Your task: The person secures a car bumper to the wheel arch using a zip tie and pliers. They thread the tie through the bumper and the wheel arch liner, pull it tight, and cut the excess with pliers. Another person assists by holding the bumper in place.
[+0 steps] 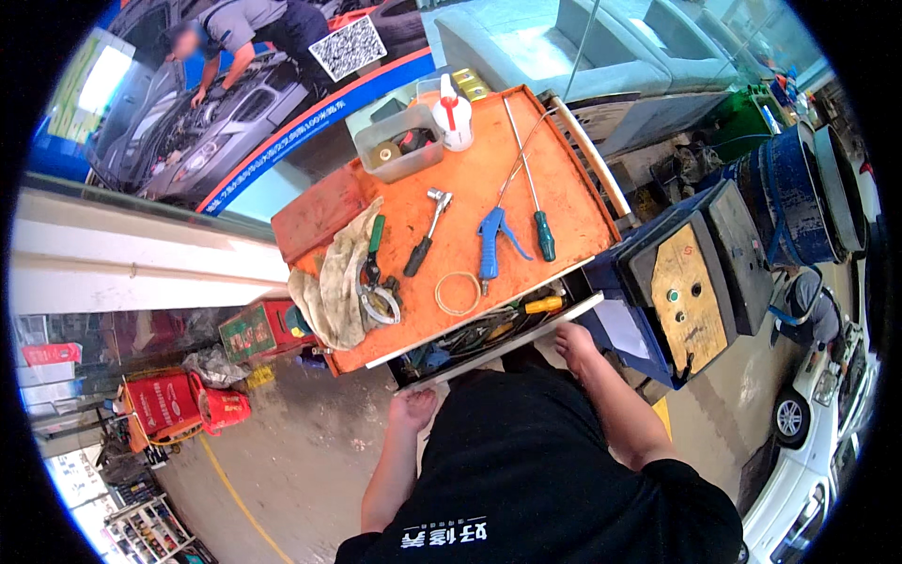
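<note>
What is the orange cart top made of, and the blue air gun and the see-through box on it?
The orange cart top looks like painted sheet metal: flat, scuffed and stained. The blue air gun seems metal with a blue coat and a long thin bare steel nozzle; its body could be plastic. The see-through box looks like cloudy plastic, since its contents show through.

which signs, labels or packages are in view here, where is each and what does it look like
Wall poster: upper left, big, curved blue-and-orange border, photo of a person bent over a car engine.
Code sticker: on the poster's upper right, white square, black pattern.
Red box: floor left of the orange cart top, green label panel.
Red containers: lower left floor, pale markings.
</note>
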